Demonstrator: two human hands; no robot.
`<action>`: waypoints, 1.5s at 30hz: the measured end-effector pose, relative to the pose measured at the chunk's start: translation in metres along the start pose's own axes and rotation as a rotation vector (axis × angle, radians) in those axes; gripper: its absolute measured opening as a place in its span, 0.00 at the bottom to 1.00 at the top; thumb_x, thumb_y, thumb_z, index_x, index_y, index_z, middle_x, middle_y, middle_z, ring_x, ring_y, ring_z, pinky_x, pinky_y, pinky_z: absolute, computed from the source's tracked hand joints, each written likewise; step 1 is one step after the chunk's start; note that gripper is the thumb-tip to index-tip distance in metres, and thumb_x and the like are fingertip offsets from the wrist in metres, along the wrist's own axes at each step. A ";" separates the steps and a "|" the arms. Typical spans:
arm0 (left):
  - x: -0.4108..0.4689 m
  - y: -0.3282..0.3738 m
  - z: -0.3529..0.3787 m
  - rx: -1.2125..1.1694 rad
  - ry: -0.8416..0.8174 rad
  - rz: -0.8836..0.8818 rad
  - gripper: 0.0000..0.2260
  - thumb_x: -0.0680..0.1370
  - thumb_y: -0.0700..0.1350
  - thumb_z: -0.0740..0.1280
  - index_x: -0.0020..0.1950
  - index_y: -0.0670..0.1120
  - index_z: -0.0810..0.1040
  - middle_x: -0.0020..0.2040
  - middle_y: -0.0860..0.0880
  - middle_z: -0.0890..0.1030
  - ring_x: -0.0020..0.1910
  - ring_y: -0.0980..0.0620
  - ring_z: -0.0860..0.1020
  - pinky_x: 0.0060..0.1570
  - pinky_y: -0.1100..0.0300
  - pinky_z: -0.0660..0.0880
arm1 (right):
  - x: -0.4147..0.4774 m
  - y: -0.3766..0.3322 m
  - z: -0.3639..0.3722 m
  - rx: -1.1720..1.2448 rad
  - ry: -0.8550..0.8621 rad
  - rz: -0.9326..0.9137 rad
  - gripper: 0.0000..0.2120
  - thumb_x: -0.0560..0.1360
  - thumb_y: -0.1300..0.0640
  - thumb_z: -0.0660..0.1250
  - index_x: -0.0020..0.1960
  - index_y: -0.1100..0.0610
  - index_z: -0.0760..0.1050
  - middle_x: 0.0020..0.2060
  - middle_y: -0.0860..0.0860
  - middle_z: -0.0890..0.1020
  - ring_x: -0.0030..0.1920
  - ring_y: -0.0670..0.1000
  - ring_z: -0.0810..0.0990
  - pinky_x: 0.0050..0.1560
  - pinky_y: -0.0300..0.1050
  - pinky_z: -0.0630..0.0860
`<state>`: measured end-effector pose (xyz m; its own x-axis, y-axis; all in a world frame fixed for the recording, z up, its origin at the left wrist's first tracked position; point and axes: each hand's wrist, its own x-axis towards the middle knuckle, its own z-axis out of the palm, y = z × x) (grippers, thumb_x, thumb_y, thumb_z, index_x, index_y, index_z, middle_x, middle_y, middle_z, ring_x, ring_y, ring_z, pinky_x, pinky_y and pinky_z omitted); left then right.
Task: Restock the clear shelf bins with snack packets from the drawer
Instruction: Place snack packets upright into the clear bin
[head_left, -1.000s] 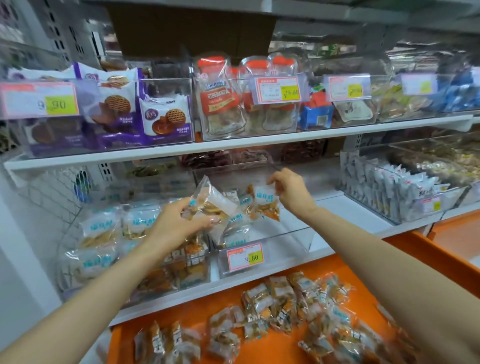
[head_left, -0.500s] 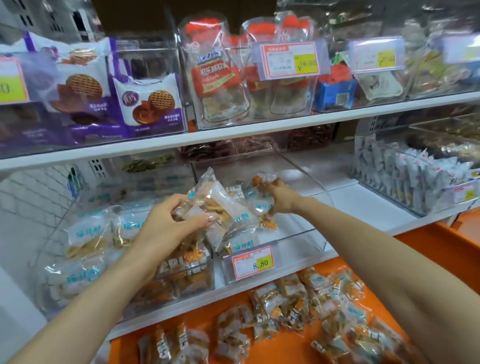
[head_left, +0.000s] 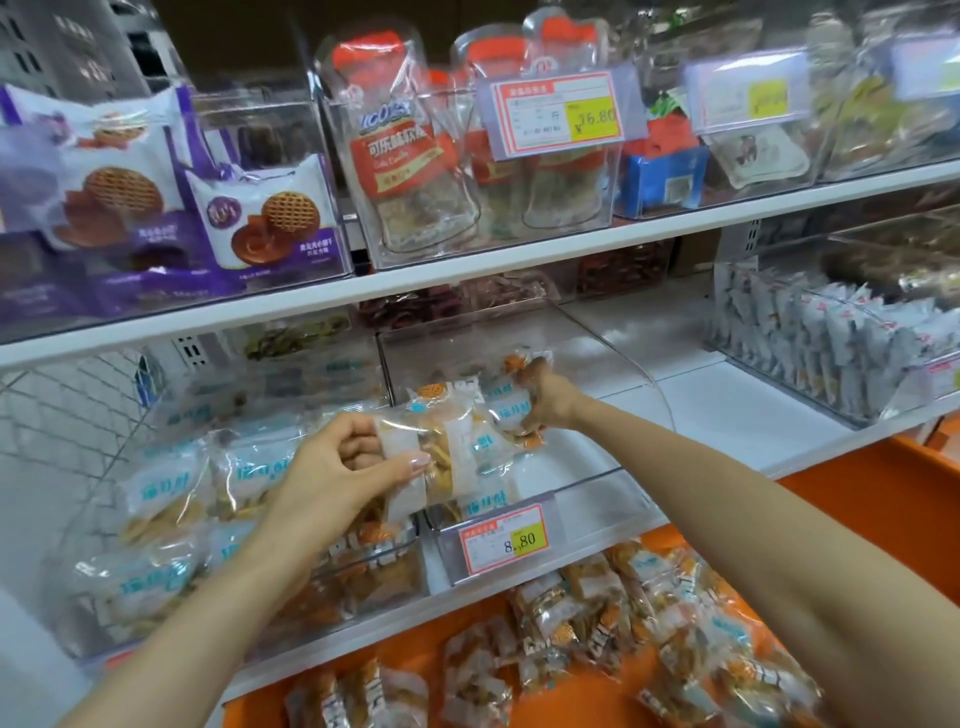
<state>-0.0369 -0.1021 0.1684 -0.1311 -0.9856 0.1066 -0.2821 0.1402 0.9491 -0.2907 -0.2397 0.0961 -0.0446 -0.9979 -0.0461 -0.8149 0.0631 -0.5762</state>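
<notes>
Head view, middle shelf (head_left: 727, 400). Left hand (head_left: 332, 467) pinches one clear snack packet (head_left: 447, 452), thumb over fingers, above the front-left corner of the clear bin (head_left: 613, 358). Right hand (head_left: 548, 402) curls round a small bunch (head_left: 511, 418) in the bin, toward its back wall. Front edge carries the price tag (head_left: 504, 540) (floor behind it bare). Best, I judge: seat the bunch flat at the back, let go, then lay the left's packet ahead of it. More wait in the orange drawer (head_left: 893, 483).
</notes>
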 end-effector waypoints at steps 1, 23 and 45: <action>0.000 0.000 0.002 -0.004 -0.005 0.004 0.13 0.67 0.38 0.75 0.50 0.43 0.77 0.43 0.46 0.82 0.38 0.53 0.79 0.37 0.69 0.75 | 0.000 -0.002 0.002 -0.030 0.035 0.013 0.35 0.67 0.65 0.75 0.67 0.67 0.59 0.61 0.62 0.74 0.59 0.60 0.77 0.52 0.45 0.75; -0.004 -0.003 0.024 0.528 0.029 0.780 0.18 0.68 0.40 0.75 0.51 0.55 0.73 0.51 0.56 0.78 0.51 0.57 0.73 0.51 0.69 0.68 | -0.115 -0.058 -0.075 0.615 -0.713 -0.040 0.29 0.71 0.43 0.61 0.66 0.60 0.69 0.49 0.62 0.82 0.42 0.57 0.84 0.41 0.45 0.82; 0.006 -0.016 0.009 0.678 0.047 0.493 0.07 0.76 0.40 0.67 0.48 0.52 0.75 0.56 0.59 0.70 0.57 0.64 0.65 0.55 0.74 0.54 | -0.052 -0.006 -0.025 -0.161 -0.046 0.062 0.22 0.64 0.62 0.78 0.56 0.61 0.77 0.52 0.56 0.81 0.53 0.57 0.79 0.46 0.40 0.73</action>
<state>-0.0421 -0.1098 0.1513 -0.3536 -0.7973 0.4891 -0.7150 0.5675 0.4083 -0.2977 -0.1881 0.1222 -0.0745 -0.9903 -0.1172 -0.8936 0.1185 -0.4330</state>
